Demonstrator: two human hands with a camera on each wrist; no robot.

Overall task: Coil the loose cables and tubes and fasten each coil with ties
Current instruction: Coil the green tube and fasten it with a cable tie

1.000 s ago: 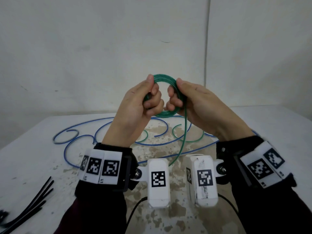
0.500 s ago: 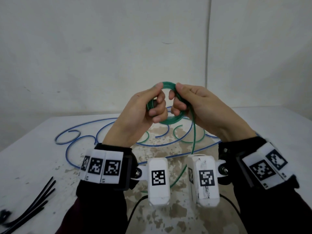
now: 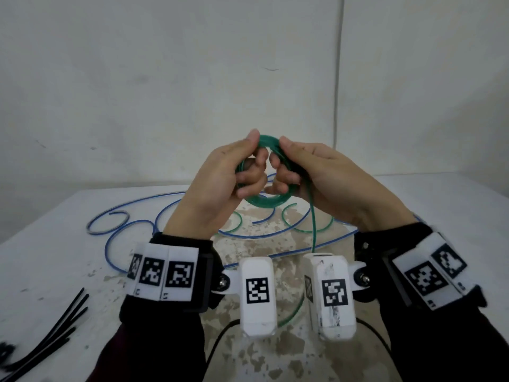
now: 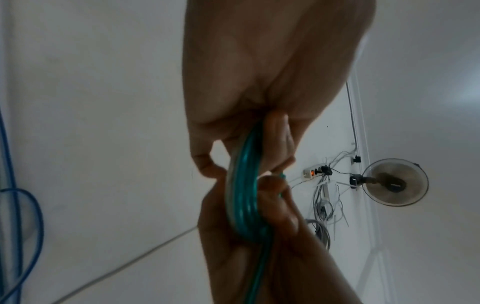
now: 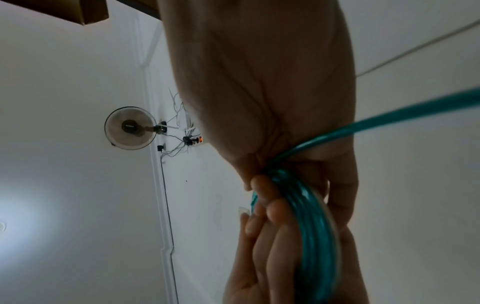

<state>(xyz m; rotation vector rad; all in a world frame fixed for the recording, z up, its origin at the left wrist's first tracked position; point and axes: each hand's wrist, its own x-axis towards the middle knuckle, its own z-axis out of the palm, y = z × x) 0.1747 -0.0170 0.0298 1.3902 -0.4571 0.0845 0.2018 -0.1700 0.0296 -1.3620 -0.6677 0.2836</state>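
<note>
Hands (image 3: 220, 177) (image 3: 316, 175) gripping green tube coil (image 3: 265, 201), no legible writing

The green tube (image 3: 264, 201) looks like glossy, translucent plastic, its coiled turns catching light. The blue tube (image 3: 132, 226) has a similar smooth plastic sheen. The black ties (image 3: 59, 333) look like thin matt plastic. The table (image 3: 49, 260) is matt white, its coating worn and patchy toward the middle.
</note>
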